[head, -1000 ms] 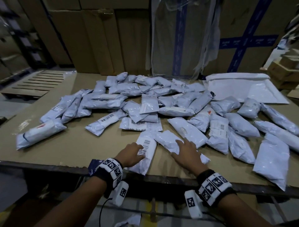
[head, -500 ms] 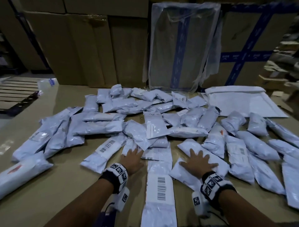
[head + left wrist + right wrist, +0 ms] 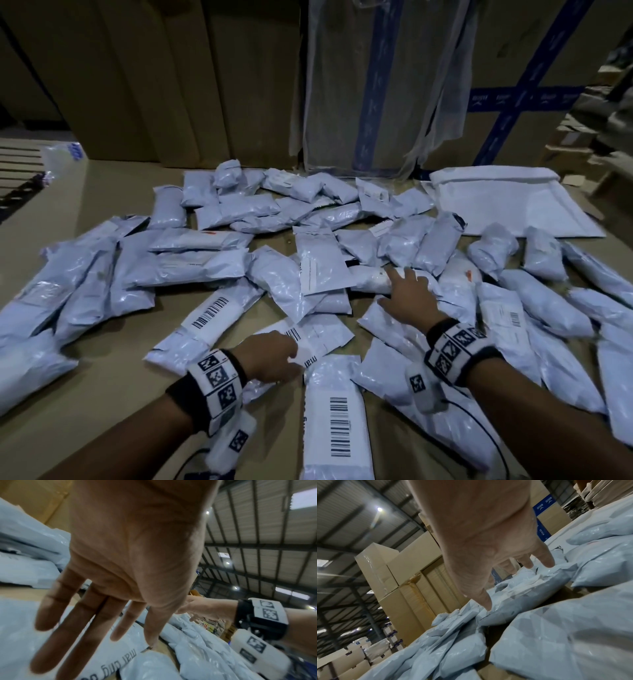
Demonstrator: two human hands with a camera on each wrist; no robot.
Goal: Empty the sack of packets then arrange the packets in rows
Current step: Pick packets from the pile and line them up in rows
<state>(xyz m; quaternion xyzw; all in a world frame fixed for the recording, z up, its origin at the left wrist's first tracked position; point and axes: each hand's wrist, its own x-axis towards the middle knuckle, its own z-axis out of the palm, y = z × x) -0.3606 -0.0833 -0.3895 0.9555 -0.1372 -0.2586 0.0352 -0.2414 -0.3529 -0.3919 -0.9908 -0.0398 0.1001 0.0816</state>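
Several pale blue-white packets (image 3: 191, 267) lie scattered across the brown table (image 3: 102, 370). The empty white sack (image 3: 507, 202) lies flat at the back right. My left hand (image 3: 291, 356) hovers palm-down with straight fingers over a flat labelled packet (image 3: 318, 335); in the left wrist view the hand (image 3: 96, 635) is just above that packet (image 3: 106, 660). My right hand (image 3: 400, 284) reaches deeper, fingers spread, its tips touching a rolled packet (image 3: 370, 279). In the right wrist view the hand (image 3: 518, 582) rests its fingertips on the crinkled packet (image 3: 530, 588). A long barcoded packet (image 3: 337, 421) lies between my forearms.
Tall cardboard boxes (image 3: 171, 85) and a plastic-wrapped box with blue tape (image 3: 373, 85) stand right behind the table. A wooden pallet (image 3: 17, 168) is off the left side. Bare tabletop shows at the front left.
My view has moved in over the pile. The right hand left the near packet and reached further into the middle. The left hand shifted onto the flat labelled packet.
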